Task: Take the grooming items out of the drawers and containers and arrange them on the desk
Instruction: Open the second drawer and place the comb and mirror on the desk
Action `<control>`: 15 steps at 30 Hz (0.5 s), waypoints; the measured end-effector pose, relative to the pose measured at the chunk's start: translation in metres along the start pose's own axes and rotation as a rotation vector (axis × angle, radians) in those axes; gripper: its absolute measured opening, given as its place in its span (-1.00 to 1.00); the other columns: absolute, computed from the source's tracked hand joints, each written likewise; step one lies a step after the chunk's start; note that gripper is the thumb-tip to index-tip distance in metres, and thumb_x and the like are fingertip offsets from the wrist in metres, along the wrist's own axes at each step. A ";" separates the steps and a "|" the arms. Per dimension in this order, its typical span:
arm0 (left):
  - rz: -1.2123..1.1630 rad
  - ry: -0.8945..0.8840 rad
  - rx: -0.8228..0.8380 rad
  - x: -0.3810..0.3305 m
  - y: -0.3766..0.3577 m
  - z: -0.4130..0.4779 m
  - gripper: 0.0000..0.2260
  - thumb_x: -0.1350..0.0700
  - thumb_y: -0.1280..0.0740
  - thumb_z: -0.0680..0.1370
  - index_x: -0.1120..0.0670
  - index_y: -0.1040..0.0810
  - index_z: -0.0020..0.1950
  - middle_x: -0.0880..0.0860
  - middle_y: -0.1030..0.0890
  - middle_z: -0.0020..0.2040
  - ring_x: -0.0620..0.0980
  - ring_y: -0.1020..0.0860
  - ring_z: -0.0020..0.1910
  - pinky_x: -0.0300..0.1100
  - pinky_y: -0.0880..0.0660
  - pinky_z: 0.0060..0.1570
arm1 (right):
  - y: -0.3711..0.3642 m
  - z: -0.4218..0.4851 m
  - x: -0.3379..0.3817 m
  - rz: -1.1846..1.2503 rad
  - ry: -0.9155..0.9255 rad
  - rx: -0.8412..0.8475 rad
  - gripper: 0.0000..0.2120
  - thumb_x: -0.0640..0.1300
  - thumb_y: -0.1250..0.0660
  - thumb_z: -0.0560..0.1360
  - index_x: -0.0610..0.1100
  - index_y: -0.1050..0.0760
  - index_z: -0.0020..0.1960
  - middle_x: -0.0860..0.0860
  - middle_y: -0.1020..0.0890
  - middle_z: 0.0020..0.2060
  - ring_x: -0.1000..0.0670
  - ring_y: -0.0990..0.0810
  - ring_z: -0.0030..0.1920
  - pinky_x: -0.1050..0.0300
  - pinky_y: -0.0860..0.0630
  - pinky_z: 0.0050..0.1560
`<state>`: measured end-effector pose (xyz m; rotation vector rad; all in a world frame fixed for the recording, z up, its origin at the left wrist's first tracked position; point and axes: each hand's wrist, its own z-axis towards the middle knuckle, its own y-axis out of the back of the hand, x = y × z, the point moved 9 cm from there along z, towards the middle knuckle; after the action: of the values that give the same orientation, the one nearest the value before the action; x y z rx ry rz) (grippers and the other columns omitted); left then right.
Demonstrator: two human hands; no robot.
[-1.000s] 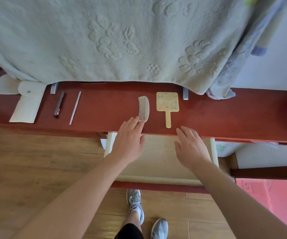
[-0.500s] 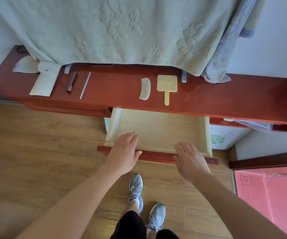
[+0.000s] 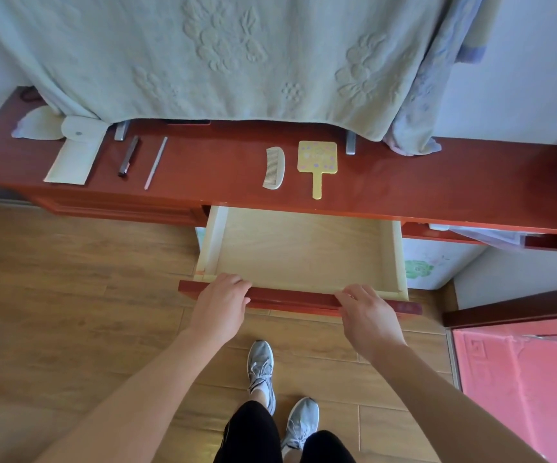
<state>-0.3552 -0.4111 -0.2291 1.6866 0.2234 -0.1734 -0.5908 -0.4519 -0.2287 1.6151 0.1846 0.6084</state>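
Observation:
A pale wooden drawer point(image 3: 303, 248) stands pulled out from under the red desk point(image 3: 437, 182), and its visible inside holds nothing. My left hand point(image 3: 218, 305) and my right hand point(image 3: 367, 312) both grip the drawer's red front panel point(image 3: 290, 299), fingers curled over its top edge. On the desk lie a cream comb point(image 3: 274, 167), a yellow hand mirror point(image 3: 317, 163), a dark slim stick point(image 3: 129, 156), a thin pale stick point(image 3: 155, 163) and a cream snap pouch point(image 3: 73, 152).
A pale green embossed cloth point(image 3: 220, 55) hangs over the desk's back. A second drawer point(image 3: 491, 235) at the right is slightly open. Wooden floor lies below, a red mat point(image 3: 521, 389) at the right. My feet point(image 3: 280, 389) stand just behind the drawer.
My hands drew back from the desk edge to the drawer's front and curled over it. The view pulled back, and the drawer now shows much further out from the desk.

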 end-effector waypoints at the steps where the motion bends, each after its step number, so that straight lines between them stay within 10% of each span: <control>1: 0.002 0.004 0.000 0.000 0.000 0.000 -0.85 0.17 -0.44 0.50 0.13 -0.66 0.05 -0.01 -0.62 -0.09 0.00 -0.56 -0.07 -0.15 -0.54 -0.23 | -0.001 0.000 0.000 -0.003 -0.001 0.010 -0.71 -0.39 -0.46 0.22 -0.13 -0.59 -0.12 -0.01 -0.59 -0.18 -0.08 -0.54 -0.21 0.13 -0.44 -0.52; 15: 0.015 0.004 -0.010 0.006 0.012 0.057 -0.89 0.15 -0.39 0.54 0.13 -0.65 0.03 0.00 -0.62 -0.08 0.00 -0.57 -0.06 -0.06 -0.60 -0.21 | 0.004 0.057 -0.019 -0.028 -0.088 0.042 -0.74 -0.35 -0.46 0.23 -0.10 -0.60 -0.14 0.03 -0.58 -0.20 -0.07 -0.53 -0.21 0.18 -0.41 -0.53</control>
<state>-0.3454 -0.4693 -0.2259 1.6781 0.2144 -0.1581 -0.5798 -0.5112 -0.2317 1.6734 0.1551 0.5140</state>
